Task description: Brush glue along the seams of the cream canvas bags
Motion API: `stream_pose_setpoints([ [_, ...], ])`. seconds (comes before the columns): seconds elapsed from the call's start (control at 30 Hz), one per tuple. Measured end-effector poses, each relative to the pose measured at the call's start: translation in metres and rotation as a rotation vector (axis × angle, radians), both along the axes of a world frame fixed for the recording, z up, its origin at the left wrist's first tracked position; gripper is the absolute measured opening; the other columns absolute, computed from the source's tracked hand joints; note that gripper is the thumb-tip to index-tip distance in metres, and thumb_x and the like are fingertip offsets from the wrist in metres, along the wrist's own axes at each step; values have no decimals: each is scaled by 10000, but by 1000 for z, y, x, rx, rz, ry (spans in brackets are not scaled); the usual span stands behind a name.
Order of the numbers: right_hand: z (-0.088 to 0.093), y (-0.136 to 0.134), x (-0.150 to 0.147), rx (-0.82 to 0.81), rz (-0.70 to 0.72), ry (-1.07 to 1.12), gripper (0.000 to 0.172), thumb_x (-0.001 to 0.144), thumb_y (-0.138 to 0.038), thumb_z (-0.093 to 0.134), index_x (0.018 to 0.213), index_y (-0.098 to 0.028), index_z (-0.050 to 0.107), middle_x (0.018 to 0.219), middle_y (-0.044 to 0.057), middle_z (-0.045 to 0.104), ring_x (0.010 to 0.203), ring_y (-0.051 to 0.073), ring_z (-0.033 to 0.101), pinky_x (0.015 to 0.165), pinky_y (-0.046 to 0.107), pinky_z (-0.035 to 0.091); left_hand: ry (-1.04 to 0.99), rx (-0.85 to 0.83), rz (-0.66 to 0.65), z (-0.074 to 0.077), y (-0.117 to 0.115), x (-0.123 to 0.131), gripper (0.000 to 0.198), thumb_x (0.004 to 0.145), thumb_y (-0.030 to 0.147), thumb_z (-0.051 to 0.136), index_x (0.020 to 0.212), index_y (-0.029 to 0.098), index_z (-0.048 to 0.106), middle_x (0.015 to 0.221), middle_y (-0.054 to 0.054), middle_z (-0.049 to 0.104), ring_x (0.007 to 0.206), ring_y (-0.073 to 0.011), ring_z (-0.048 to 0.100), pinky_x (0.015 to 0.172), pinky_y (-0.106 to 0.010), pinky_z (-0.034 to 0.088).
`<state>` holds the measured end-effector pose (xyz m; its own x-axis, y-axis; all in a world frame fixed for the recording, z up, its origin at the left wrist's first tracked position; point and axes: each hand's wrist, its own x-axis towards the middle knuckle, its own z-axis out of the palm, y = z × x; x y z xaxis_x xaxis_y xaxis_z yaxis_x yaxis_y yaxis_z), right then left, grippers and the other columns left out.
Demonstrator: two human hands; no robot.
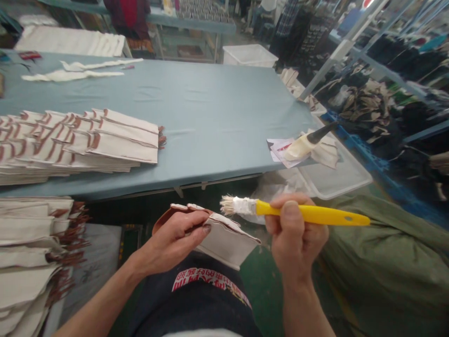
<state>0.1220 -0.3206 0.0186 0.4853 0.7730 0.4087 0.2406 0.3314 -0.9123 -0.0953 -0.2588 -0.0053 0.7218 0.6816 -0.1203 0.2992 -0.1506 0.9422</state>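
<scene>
My left hand [184,236] pinches a cream fabric piece [228,243] with brown edging, held over my lap in front of the dark apron. Its top edges stand slightly apart. In my right hand [296,229] is a brush [315,214] with a yellow handle, held level. The pale bristles point left, close above the edge of the fabric piece, and white matter coats the brush's collar. Whether the bristles touch the fabric I cannot tell.
Stacked cream pieces with brown edges [126,135] lie on the blue table [210,107], with more [24,243] at lower left. A white-coated container with a dark handle [301,144] stands at the table's right corner, beside a clear bin [343,180]. Green cloth [389,262] lies at right.
</scene>
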Motion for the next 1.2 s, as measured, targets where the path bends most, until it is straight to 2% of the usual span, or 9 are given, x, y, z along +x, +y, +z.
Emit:
stream_pose_setpoints([
  [0.13,1,-8,-1,-26,173,92,275,1078,-372,606,860,-218,674,545,-83,472,383,72,406,370,172,311,-68,-147,20,-1,1,-3,271,1032,277,518,1052,166,765,952,-15,699,868,-169,606,778,-234,463],
  [0.27,-13,0,-3,-59,325,-34,188,1079,-315,604,944,-219,693,595,-84,466,431,71,395,417,187,326,-187,-429,27,-1,0,-2,287,1016,355,612,1115,144,781,988,-39,732,895,-181,610,785,-235,494],
  [0.4,-23,8,-6,2,199,-211,128,1060,-287,612,985,-219,690,628,-74,509,461,86,464,470,215,407,-274,-639,83,-6,-3,1,378,920,462,791,1079,119,800,900,-36,732,788,-145,586,704,-204,478],
  [0.5,-20,5,-5,65,67,-275,159,1059,-317,595,965,-221,680,660,-41,584,493,118,547,510,252,485,-317,-748,154,-9,-3,2,441,843,497,875,1056,116,815,796,-26,720,720,-128,588,640,-179,451],
  [0.57,-16,2,-3,87,57,-328,191,1061,-338,573,940,-226,670,671,-19,623,519,144,603,528,278,522,-347,-797,185,-8,-2,3,451,803,504,911,1024,119,827,745,-24,710,704,-130,605,624,-174,456],
  [0.77,-8,9,4,190,228,-559,128,1027,-200,574,940,-247,654,745,-22,730,599,139,703,602,252,575,-361,-883,214,-2,0,8,459,736,489,968,996,130,844,721,-29,720,674,-128,634,603,-170,487],
  [1.0,-8,9,3,208,251,-513,104,1027,-205,578,953,-247,637,727,-34,727,574,132,689,582,247,566,-333,-845,233,-6,0,7,457,754,463,947,1044,128,837,799,-43,748,652,-105,591,580,-162,446],
  [1.1,-15,4,8,134,195,-572,118,1039,-215,562,963,-244,647,749,-21,732,549,133,673,558,254,551,-326,-816,231,-9,0,6,452,791,439,901,1112,130,825,838,-57,758,690,-125,606,611,-178,454],
  [1.2,-22,-6,18,46,111,-561,140,1046,-310,581,956,-242,663,718,-15,697,496,141,623,527,280,534,-313,-780,248,-12,-2,4,417,818,406,855,1127,128,820,845,-50,747,660,-108,566,579,-171,405],
])
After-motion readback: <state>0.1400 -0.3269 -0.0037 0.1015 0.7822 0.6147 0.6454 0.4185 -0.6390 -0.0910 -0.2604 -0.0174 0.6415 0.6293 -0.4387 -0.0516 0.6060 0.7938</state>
